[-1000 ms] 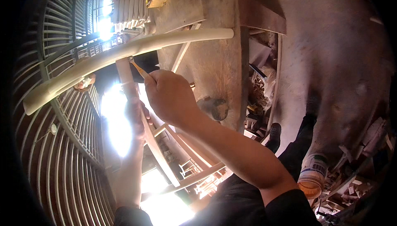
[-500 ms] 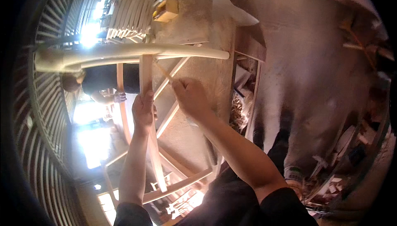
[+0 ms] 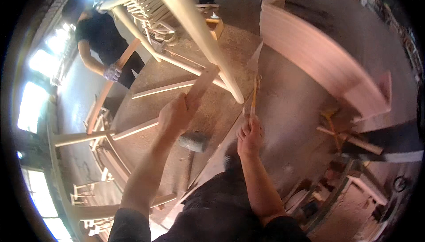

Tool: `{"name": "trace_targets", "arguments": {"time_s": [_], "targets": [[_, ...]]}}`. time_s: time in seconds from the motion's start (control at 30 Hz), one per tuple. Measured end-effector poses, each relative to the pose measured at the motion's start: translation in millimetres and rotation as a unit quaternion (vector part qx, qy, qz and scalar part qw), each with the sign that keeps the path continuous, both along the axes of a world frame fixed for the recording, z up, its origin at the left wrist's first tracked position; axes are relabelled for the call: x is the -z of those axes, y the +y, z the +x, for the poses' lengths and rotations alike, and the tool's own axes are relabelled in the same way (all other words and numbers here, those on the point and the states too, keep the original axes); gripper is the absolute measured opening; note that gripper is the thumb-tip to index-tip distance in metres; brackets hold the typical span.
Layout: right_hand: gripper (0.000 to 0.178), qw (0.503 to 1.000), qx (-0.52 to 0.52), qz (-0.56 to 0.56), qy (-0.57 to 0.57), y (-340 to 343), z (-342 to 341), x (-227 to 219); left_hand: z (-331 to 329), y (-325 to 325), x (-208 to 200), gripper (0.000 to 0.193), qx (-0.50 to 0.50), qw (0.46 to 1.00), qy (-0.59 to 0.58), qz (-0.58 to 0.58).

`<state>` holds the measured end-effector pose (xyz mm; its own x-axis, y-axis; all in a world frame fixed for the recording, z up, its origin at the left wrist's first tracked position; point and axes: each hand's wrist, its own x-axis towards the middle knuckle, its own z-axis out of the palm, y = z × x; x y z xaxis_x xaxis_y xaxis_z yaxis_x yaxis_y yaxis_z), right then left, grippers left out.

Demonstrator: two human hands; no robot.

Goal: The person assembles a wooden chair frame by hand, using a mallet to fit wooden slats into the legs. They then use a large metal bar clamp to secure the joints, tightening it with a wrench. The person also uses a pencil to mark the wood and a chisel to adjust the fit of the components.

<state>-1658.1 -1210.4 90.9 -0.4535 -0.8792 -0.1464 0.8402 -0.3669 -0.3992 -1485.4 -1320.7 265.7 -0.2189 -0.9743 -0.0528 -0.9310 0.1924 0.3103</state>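
My left hand (image 3: 173, 115) is closed around a flat wooden slat (image 3: 204, 81), whose far end meets a pale wooden chair frame (image 3: 201, 31) lying on its side. In my right hand (image 3: 250, 138) is a thin yellowish stick (image 3: 254, 98), held upright and apart from the frame; its tip is too blurred to make out. Across the bench, a co-worker's gloved hand (image 3: 112, 72) grips a curved wooden rail (image 3: 102, 98) joined to the same wooden assembly.
A mallet (image 3: 193, 142) lies on the dusty workbench (image 3: 146, 120) between my arms. Toward the back are a small wooden box (image 3: 215, 27) and stacked wooden parts (image 3: 148, 18). A large curved wood panel (image 3: 318, 60) stands on the right, beyond the bench edge. Wood offcuts (image 3: 325, 182) lie lower right.
The view has swung to the right. My right hand has drawn the stick away from the slat and frame, and now holds it upright. My left hand keeps its hold on the slat.
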Motion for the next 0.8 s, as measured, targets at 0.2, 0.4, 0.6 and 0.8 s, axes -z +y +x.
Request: {"name": "trace_targets", "arguments": {"time_s": [0.2,0.4,0.6,0.8], "targets": [[0.033,0.93,0.024,0.305,0.206,-3.2,-44.7,-20.8,5.1,7.2,-15.1,0.034,0.026,0.999,0.017,-0.014],[0.037,0.78,-0.048,0.317,0.538,-78.1,-121.6,7.2,-9.5,2.8,4.2,0.013,0.126,0.984,-0.017,-0.127],[0.028,0.685,-0.2,0.181,0.677,-243.2,-142.7,15.7,8.3,-18.0,5.3,0.034,0.003,0.993,0.122,-0.001],[0.028,0.508,-0.13,0.021,0.851,-359.0,-156.0,51.9,9.8,-9.9,5.9,0.038,-0.1,0.982,0.161,-0.018]]}}
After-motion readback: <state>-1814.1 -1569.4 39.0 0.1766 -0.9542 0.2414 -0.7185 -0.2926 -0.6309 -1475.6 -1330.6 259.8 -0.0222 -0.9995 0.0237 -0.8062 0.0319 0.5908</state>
